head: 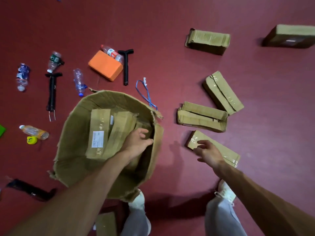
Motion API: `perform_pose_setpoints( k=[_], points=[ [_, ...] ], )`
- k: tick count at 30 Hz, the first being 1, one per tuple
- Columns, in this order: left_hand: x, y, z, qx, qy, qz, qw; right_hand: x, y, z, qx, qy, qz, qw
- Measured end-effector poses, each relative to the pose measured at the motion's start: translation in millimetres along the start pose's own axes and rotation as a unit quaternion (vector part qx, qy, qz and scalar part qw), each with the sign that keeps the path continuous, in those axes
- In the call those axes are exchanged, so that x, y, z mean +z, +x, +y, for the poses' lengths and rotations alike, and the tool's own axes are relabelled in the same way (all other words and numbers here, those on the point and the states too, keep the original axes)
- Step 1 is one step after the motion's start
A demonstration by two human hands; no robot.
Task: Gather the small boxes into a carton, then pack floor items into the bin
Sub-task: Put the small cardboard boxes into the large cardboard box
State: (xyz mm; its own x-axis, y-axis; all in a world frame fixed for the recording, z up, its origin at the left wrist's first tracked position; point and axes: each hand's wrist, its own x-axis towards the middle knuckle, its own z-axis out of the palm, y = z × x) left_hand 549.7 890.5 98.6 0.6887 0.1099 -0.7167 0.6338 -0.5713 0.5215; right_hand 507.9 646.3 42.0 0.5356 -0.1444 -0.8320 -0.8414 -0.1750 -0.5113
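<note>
Fingers (202,144) of my right hand (208,153) spread empty over the nearest box (228,155). Grip it across its width (tape looks slick), while my left hand (138,142) steadies one in the carton (71,160).

**Open floor right of the carton**

We see bare red floor (172,79) between the carton (71,150) and the small boxes (202,116). Bottles (79,82) and an orange block (105,65) crowd the carton's far-left side.

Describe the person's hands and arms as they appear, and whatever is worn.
Both forearms are bare to the frame's edge, no sleeves showing. The left hand and right hand wear no gloves, rings, watch or wristband that I can see. Below are light grey trousers and white shoes.
</note>
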Motion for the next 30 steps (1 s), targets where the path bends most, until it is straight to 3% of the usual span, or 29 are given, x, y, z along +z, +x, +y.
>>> perform_pose_setpoints(
  k=[6, 13, 20, 26, 30],
  points=[
    [135.5, 31.2, 59.9, -0.053, -0.043, -0.004, 0.998, -131.0, 62.4, 32.9, -0.029, -0.127, 0.016, 0.991],
    [256.8, 95.9, 33.8, -0.089, 0.074, -0.065, 0.991, -186.0, 148.5, 99.7, -0.016, -0.223, 0.029, 0.974],
    [351.1, 173.7, -30.2, -0.253, -0.032, -0.166, 0.953, -158.9, 253.3, 166.5, -0.043, -0.318, 0.032, 0.946],
    [408.7, 215.2, -94.3, -0.287, -0.208, -0.089, 0.931, -123.7, 311.1, 208.4, -0.078, -0.375, 0.023, 0.923],
    [414.5, 233.8, -138.2, -0.302, -0.345, -0.02, 0.889, -100.6, 309.9, 214.0, -0.07, -0.393, 0.029, 0.917]
  ],
)
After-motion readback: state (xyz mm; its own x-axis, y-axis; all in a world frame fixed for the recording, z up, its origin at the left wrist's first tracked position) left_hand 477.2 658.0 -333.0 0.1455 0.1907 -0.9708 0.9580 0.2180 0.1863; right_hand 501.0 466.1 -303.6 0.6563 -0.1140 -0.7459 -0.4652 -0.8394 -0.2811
